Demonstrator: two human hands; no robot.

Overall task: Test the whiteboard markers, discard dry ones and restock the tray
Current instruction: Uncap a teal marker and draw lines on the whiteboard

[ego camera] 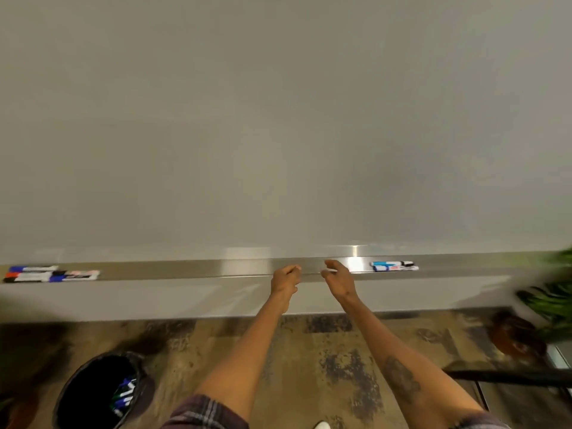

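Head view. The whiteboard (278, 119) fills the upper frame, with no marks that we can see. The metal tray (185, 269) runs across the middle.

Both hands sit at the tray's front edge, centre frame. The left hand (285, 277) has loosely curled fingers and the right hand (337, 277) has thumb and fingers parted. Neither grasps anything, as far as we can tell.

One cluster of markers (51, 274) lies at the tray's far left, and a pair of markers (394, 266) just right of the right hand. The bin (63, 397), lower left, holds discarded markers (123, 396).

We judge the person is between tests. The next move calls for reaching right to the pair, picking one up, uncapping it and stroking the board.
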